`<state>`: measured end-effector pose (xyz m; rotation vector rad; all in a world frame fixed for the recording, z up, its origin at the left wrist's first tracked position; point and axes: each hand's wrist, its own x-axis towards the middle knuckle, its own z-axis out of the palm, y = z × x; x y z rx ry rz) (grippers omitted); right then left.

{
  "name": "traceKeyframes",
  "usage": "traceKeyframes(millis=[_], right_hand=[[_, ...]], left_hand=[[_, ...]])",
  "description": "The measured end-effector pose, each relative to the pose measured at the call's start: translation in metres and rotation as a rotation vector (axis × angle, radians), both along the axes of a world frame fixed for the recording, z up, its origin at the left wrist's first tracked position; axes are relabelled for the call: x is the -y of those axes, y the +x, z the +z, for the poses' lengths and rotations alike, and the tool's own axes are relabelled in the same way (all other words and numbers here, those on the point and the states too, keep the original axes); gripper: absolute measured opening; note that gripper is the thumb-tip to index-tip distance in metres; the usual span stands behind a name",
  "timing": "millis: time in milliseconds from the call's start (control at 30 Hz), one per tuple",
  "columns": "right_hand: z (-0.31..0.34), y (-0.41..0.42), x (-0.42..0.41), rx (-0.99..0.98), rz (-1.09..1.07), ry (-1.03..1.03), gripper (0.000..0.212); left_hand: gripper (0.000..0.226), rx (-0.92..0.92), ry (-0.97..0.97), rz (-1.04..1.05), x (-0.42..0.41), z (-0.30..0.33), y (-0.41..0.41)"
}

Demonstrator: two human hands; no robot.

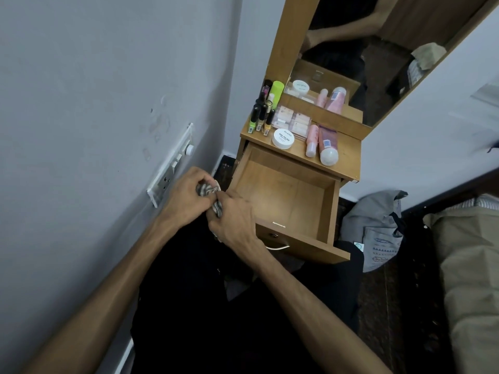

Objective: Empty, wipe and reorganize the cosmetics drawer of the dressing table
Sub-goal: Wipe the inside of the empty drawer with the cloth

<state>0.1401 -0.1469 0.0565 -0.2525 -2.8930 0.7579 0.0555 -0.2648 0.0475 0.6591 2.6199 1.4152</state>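
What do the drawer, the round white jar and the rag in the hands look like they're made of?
Drawer: likely laminated board with a matte wood-look finish; flat even brown, faint grain, thin square edges.
Round white jar: probably plastic, smooth and slightly glossy, with printed black text on the lid.
Rag: soft woven fabric, grey and white striped, bunched and creased between the left hand and right hand.

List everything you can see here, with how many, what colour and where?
drawer: one, brown wood, pulled open, nothing visible inside
nail polish bottles: several, green and yellow with black caps, tabletop left
white jar: one, tabletop front
pink tubes: two, lying on tabletop right
clear box: one, behind the jar
mirror: one, above the tabletop
wall socket: one, white, left wall
grey bag: one, on floor at right
cloth: one, grey striped, held by both hands
left hand: gripping cloth
right hand: gripping cloth
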Motion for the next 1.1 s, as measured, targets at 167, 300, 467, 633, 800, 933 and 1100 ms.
traceKeyframes(millis=[167,300,467,633,800,933,1100], right_hand=[[-0.007,0.022,-0.011,-0.142,0.319,0.277,0.027],[-0.006,0.031,-0.026,-0.268,0.448,0.332,0.026],[0.003,0.041,-0.064,-0.274,0.34,0.255,0.026],[0.008,0.062,-0.117,-0.35,0.099,0.21,0.029],[0.012,0.081,-0.176,-0.412,-0.141,0.117,0.032],[0.007,0.096,-0.225,-0.464,-0.305,-0.023,0.029],[-0.02,0.109,-0.28,-0.467,-0.583,-0.263,0.037]], left_hand=[[0.042,0.016,0.062,0.109,0.021,-0.01,0.025],[0.036,0.065,0.036,0.012,0.016,-0.004,0.033],[0.027,0.083,0.049,-0.085,-0.017,0.014,0.043],[0.035,0.027,0.017,-0.291,-0.068,0.035,0.054],[0.067,-0.165,-0.099,-0.478,-0.132,0.045,0.064],[0.047,-0.394,-0.101,-0.578,-0.2,0.039,0.062],[0.043,-0.549,-0.268,-0.737,-0.288,0.035,0.074]])
